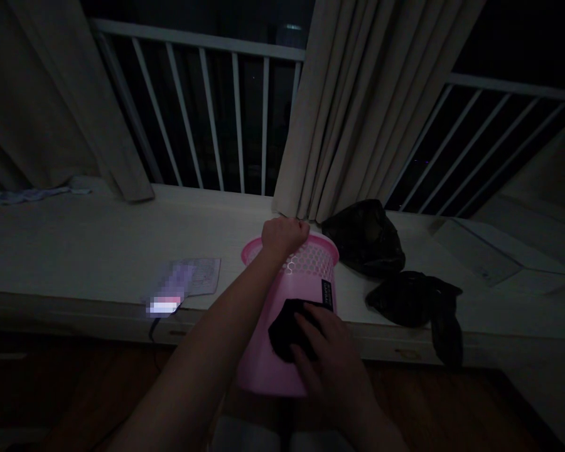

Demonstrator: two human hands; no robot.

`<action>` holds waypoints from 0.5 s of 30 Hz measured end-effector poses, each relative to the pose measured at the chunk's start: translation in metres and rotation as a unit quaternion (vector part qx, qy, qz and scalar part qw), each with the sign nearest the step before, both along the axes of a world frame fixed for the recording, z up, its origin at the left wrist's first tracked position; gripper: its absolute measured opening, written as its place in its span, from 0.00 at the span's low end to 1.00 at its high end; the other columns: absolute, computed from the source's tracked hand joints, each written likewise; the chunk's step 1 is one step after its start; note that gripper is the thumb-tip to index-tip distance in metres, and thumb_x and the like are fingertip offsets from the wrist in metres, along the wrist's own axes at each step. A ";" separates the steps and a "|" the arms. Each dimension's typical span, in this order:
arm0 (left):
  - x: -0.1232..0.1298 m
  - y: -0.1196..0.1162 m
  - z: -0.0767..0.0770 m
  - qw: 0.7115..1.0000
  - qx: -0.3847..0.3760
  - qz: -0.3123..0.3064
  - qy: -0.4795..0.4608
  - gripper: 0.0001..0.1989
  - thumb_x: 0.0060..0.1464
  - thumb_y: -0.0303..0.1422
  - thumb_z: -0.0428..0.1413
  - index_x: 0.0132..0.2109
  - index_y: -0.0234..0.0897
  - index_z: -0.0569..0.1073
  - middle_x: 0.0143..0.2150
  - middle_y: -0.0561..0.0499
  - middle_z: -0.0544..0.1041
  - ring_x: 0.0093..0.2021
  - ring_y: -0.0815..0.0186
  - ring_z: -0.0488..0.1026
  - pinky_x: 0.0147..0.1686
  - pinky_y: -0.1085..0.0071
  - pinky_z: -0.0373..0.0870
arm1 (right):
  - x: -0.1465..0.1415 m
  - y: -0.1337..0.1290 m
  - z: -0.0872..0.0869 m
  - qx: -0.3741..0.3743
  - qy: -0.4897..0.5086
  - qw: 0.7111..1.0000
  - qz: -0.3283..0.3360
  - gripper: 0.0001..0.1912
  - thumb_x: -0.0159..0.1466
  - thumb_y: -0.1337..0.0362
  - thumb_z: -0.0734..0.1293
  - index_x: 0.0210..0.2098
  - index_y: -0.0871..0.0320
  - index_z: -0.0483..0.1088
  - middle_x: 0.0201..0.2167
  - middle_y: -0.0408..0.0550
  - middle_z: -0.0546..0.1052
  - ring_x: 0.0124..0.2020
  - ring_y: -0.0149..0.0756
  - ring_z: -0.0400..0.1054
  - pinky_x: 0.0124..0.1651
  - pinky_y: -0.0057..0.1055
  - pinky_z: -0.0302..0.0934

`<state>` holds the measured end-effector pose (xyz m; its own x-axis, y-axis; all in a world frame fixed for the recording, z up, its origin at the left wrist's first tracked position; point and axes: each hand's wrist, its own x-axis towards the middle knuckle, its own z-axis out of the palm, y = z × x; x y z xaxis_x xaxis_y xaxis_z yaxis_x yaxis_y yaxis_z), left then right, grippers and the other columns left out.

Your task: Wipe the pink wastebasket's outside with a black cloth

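A pink wastebasket (287,370) with a perforated band near its rim is tilted at the edge of the white ledge. My left hand (285,237) is closed around the rim at its far end. Against the basket's side, my right hand (332,351) presses a black cloth (287,329), fingers bent over it. The cloth lies just below a small black label (326,290). Dim light hides the inside of the basket and part of the right thumb.
Black plastic bags (365,238) lie on the ledge (75,245) to the right, one hanging over the edge. A white box (494,257) stands farther right. On the left are a sheet of paper (207,276) and a lit, blurred device (167,301) with a cable. Curtains (348,107) and railings stand behind.
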<state>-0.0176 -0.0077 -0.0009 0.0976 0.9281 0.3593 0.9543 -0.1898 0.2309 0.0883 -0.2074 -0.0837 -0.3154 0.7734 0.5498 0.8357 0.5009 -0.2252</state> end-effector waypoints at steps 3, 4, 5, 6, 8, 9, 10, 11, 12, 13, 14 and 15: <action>0.001 -0.001 0.001 1.000 0.002 0.000 0.005 0.26 0.61 0.39 0.41 0.43 0.28 0.80 0.39 0.36 0.80 0.43 0.52 0.77 0.42 0.60 0.69 | -0.001 0.012 0.009 -0.009 -0.027 0.999 -0.025 0.24 0.65 0.61 0.62 0.58 0.66 0.65 0.60 0.63 0.66 0.60 0.53 0.60 0.57 0.53 0.62; 0.002 -0.001 0.001 1.000 0.004 0.000 0.007 0.26 0.61 0.39 0.40 0.43 0.28 0.80 0.39 0.36 0.80 0.43 0.51 0.77 0.42 0.60 0.69 | -0.003 0.017 0.012 -0.012 -0.029 0.999 -0.032 0.24 0.65 0.61 0.61 0.58 0.67 0.65 0.61 0.64 0.65 0.61 0.53 0.59 0.58 0.53 0.61; 0.002 -0.001 0.000 1.000 0.005 0.001 0.008 0.26 0.61 0.39 0.40 0.43 0.29 0.80 0.39 0.36 0.80 0.43 0.51 0.77 0.42 0.59 0.69 | -0.006 0.022 0.015 -0.015 -0.030 0.999 -0.036 0.24 0.65 0.62 0.61 0.57 0.68 0.66 0.61 0.64 0.65 0.61 0.53 0.58 0.59 0.53 0.60; 0.002 -0.001 0.000 1.000 0.006 0.003 0.009 0.26 0.61 0.39 0.40 0.43 0.29 0.80 0.39 0.35 0.80 0.43 0.51 0.77 0.42 0.59 0.69 | -0.010 0.027 0.018 -0.023 -0.030 0.999 -0.036 0.24 0.65 0.62 0.61 0.57 0.68 0.65 0.62 0.63 0.65 0.62 0.53 0.57 0.61 0.53 0.58; 0.000 -0.001 -0.001 1.000 0.007 0.007 0.012 0.26 0.61 0.39 0.40 0.43 0.29 0.80 0.39 0.35 0.80 0.43 0.51 0.77 0.42 0.59 0.69 | -0.020 0.031 0.022 -0.038 -0.032 0.999 -0.017 0.24 0.64 0.62 0.61 0.57 0.66 0.66 0.62 0.60 0.65 0.63 0.51 0.55 0.64 0.52 0.54; -0.001 0.000 -0.001 1.000 0.008 0.008 0.014 0.26 0.61 0.39 0.40 0.43 0.29 0.80 0.40 0.35 0.80 0.43 0.51 0.77 0.42 0.59 0.69 | -0.025 0.031 0.023 -0.045 -0.034 0.998 0.000 0.23 0.64 0.63 0.62 0.57 0.65 0.66 0.62 0.58 0.65 0.64 0.50 0.55 0.65 0.51 0.52; -0.002 0.000 -0.002 1.000 0.007 0.010 0.015 0.27 0.61 0.39 0.40 0.43 0.29 0.80 0.40 0.35 0.80 0.43 0.52 0.77 0.42 0.59 0.69 | -0.029 0.029 0.024 -0.050 -0.036 0.998 0.018 0.22 0.64 0.62 0.62 0.56 0.63 0.67 0.62 0.57 0.66 0.64 0.49 0.55 0.66 0.49 0.51; -0.003 0.000 -0.003 1.000 0.008 0.010 0.015 0.27 0.61 0.39 0.39 0.43 0.29 0.80 0.40 0.35 0.80 0.43 0.52 0.77 0.42 0.59 0.68 | -0.032 0.025 0.024 -0.056 -0.038 0.997 0.036 0.21 0.64 0.62 0.63 0.55 0.62 0.68 0.62 0.55 0.66 0.64 0.48 0.55 0.66 0.48 0.49; -0.003 0.001 -0.003 1.000 0.009 0.010 0.014 0.27 0.62 0.39 0.39 0.43 0.29 0.80 0.39 0.35 0.80 0.42 0.52 0.77 0.42 0.59 0.68 | -0.034 0.020 0.024 -0.062 -0.040 0.996 0.052 0.20 0.63 0.62 0.63 0.54 0.61 0.68 0.61 0.54 0.67 0.64 0.47 0.55 0.67 0.47 0.49; -0.004 0.001 -0.003 1.000 0.010 0.009 0.013 0.27 0.62 0.40 0.39 0.43 0.29 0.80 0.39 0.35 0.80 0.42 0.52 0.77 0.42 0.59 0.68 | -0.034 0.015 0.024 -0.069 -0.040 0.995 0.064 0.19 0.63 0.62 0.63 0.53 0.60 0.69 0.61 0.54 0.67 0.64 0.46 0.55 0.67 0.47 0.48; -0.003 0.001 -0.003 1.000 0.011 0.007 0.013 0.27 0.62 0.40 0.39 0.42 0.30 0.80 0.39 0.36 0.80 0.41 0.52 0.77 0.41 0.59 0.68 | -0.032 0.010 0.024 -0.077 -0.039 0.994 0.071 0.19 0.63 0.62 0.63 0.53 0.60 0.68 0.62 0.53 0.66 0.64 0.45 0.55 0.67 0.46 0.48; -0.002 0.001 -0.003 1.000 0.011 0.004 0.015 0.27 0.62 0.40 0.39 0.42 0.30 0.80 0.39 0.36 0.80 0.41 0.52 0.77 0.41 0.59 0.68 | -0.029 0.007 0.024 -0.085 -0.036 0.993 0.072 0.19 0.63 0.62 0.64 0.53 0.59 0.68 0.62 0.52 0.66 0.64 0.45 0.55 0.67 0.46 0.49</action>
